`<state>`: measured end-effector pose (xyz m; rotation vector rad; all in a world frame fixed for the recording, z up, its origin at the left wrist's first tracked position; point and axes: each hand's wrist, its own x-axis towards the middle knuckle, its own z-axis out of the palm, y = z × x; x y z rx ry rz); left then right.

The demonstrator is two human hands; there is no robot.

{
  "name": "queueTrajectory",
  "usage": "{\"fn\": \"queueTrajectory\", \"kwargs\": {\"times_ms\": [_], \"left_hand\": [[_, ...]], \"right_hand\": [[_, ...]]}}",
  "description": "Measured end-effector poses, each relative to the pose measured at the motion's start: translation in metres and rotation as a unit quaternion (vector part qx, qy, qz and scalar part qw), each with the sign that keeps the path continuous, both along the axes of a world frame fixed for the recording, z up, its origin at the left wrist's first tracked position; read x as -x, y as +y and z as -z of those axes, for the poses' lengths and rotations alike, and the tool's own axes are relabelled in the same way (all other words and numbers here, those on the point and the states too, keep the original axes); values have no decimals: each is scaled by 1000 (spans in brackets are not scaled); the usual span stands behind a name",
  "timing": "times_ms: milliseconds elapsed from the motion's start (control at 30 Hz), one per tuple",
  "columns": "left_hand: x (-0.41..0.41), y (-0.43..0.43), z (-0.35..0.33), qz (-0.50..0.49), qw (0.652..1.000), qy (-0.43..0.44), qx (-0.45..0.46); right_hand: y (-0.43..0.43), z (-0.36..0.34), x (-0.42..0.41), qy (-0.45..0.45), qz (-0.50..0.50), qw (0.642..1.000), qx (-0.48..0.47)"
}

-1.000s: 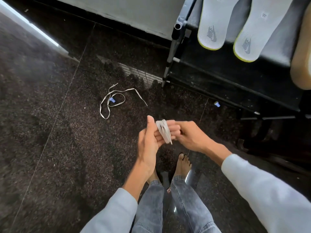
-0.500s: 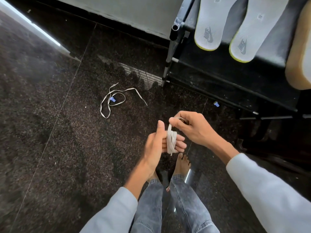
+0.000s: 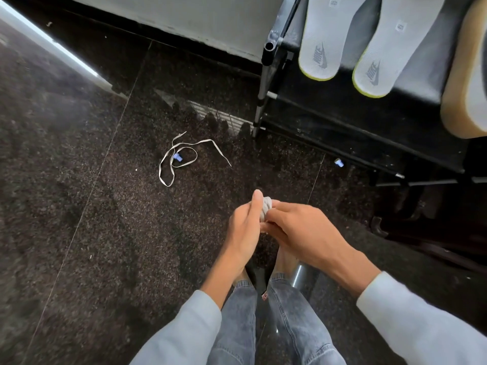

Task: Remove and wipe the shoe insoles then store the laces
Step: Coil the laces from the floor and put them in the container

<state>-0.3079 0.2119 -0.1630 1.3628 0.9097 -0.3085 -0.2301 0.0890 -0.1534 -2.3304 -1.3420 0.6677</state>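
**Wound lace (image 3: 266, 208) btwn both hands; loose lace (image 3: 179, 160) on floor**

L hand (image 3: 243, 229) and R hand (image 3: 303, 233) meet in front of the person, above the jeans (image 3: 276, 325). The wound lace, a small grey-white bundle, sits right btwn them, its top poking out above both hands.

L hand holds it w/ the thumb straight, pressed along the bundle's left side. Its other fingers are hidden behind the bundle & R hand, so can't tell how they lie. R hand has fingers curled in, gripping the bundle's lower right part. The two hands touch each other just below it.

Loose lace lies in a slack tangle on the dark speckled floor (image 3: 105, 233), well apart from the hands, up & to their left, nothing touching it but a small blue bit (image 3: 178, 157) inside its loops. A 2nd blue bit (image 3: 339, 162) lies near the foot of the black shoe rack (image 3: 342, 119), to the right.

On the rack's top: left insole (image 3: 320, 40) and right insole (image 3: 382, 48), both grey w/ yellow-green edges, side by side, logo up. A tan shoe sole (image 3: 466, 96) shows at the right edge, just beside them.
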Motion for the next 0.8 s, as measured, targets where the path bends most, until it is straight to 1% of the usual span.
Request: {"fn": "queueTrajectory", "kwargs": {"times_ms": [67,133,200,300,333,433,500,567,667,800], "left_hand": [[1,-3,-1,5,1000,15,-9],[0,-5,-1,9,1000,10,-9],[0,-6,-3,20,1000,5,-9],[-3,-6,-10,42,999,6,-12],[-5,-6,-12,55,998,9,-19],[-9,-8,-23,105,993,11,-54],[-14,-12,-34,126,990,4,-69],[-21,-17,-46,129,988,-6,-86],[-33,-28,-66,109,987,-27,-114],[-48,-41,-90,115,982,-41,-146]], "right_hand": [[1,1,-4,-42,15,999,-30],[-1,2,-4,-65,53,995,-55],[-3,2,-3,-48,109,990,-73],[-8,3,-1,47,199,975,-86],[-11,2,-3,78,204,971,-92],[-17,-6,-13,188,168,961,-116],[-22,-14,-17,258,163,942,-139],[-26,-26,-17,319,189,914,-163],[-31,-44,-13,316,249,891,-210],[-43,-59,-11,274,316,878,-231]]}}
